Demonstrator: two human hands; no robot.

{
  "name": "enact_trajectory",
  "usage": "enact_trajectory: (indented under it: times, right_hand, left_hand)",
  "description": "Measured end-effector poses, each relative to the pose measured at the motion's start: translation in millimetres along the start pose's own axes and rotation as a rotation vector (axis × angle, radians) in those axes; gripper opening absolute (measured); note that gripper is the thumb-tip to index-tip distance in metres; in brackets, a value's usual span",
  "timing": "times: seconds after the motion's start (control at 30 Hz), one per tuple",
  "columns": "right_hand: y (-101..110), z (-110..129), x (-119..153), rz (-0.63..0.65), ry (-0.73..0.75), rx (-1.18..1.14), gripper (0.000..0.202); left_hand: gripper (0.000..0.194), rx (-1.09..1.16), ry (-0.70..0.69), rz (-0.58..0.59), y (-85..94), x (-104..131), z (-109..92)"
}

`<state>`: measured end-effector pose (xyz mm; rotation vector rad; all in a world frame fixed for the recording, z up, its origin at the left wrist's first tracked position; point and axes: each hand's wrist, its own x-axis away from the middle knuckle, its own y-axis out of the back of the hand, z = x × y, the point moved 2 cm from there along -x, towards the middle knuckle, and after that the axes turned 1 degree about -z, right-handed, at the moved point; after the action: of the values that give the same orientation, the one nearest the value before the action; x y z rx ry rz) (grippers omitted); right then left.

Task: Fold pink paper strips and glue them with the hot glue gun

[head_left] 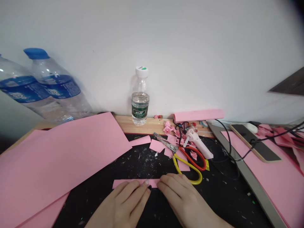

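Observation:
A narrow pink paper strip [116, 183] lies crosswise on the black mat in front of me, and it looks folded. My left hand [125, 199] presses on it with its fingers close together, the fingertips near the strip's middle. At the strip's right part my right hand [179, 193] holds it down, fingers bent and side by side; that end is hidden under the hand. A small dark spot shows by my left fingertips, too small to name. Just beyond my right hand lie scissors [173, 148] with one red and one yellow handle, blades apart, over small pink paper pieces [157, 146].
Large pink sheets [64, 158] cover the left side. A water bottle [140, 98] stands by the wall, with two large bottles [57, 85] at far left. A pink glue gun [199, 142], black cables [230, 142] and a phone [255, 142] on a pink sheet occupy the right.

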<state>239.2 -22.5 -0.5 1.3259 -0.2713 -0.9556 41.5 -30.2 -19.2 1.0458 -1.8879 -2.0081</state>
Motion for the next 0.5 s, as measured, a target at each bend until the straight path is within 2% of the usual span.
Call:
enact_trajectory:
  times: [0.2, 0.5]
  right_hand:
    - [-3.0, 4.3, -3.4, -0.048, 0.067, 0.133, 0.041]
    - [-3.8, 8.5, -3.8, -0.080, 0.055, 0.210, 0.044]
  left_hand:
    - [0.038, -0.098, 0.012, 0.039, 0.9, 0.4, -6.1]
    - [0.038, -0.195, -0.045, 0.007, 4.8, -0.2, -6.7]
